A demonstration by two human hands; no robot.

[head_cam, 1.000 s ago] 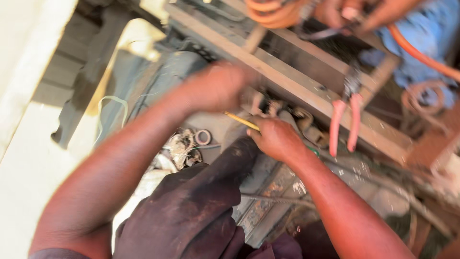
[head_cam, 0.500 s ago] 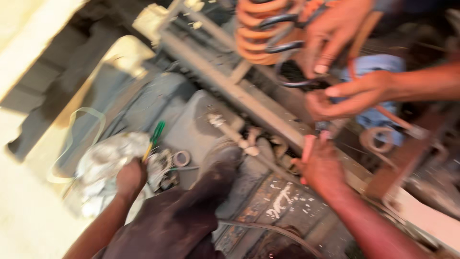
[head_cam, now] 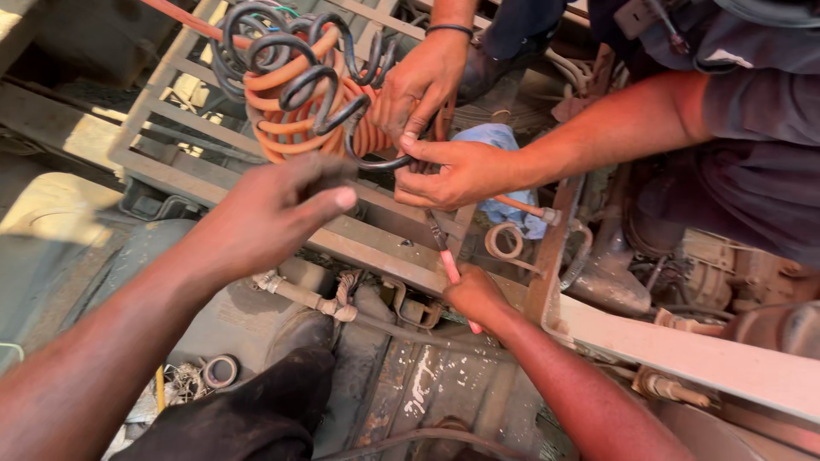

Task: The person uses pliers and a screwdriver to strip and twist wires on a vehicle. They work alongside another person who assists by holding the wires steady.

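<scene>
My left hand (head_cam: pixel 273 213) hovers above a rusty metal frame rail (head_cam: pixel 376 243), fingers loosely curled and holding nothing, just below a bundle of coiled orange and black hoses (head_cam: pixel 290 94). My right hand (head_cam: pixel 474 297) is closed around the pink handles of a pair of pliers (head_cam: pixel 450 266), whose jaws point up toward the hoses. A co-worker's two hands (head_cam: pixel 453 171) grip the end of a black coiled hose right above the pliers.
A blue cloth (head_cam: pixel 504 141) lies behind the co-worker's hands. A pipe with fittings (head_cam: pixel 299 294) runs under the rail. A tape roll (head_cam: pixel 220 371) and a rag sit at lower left beside my dark trouser knee (head_cam: pixel 256 410). Greasy machinery fills the right side.
My left hand has left the rag pile at lower left and risen toward the coiled hoses. My right hand stays on the pliers. The co-worker's hands keep working the hose.
</scene>
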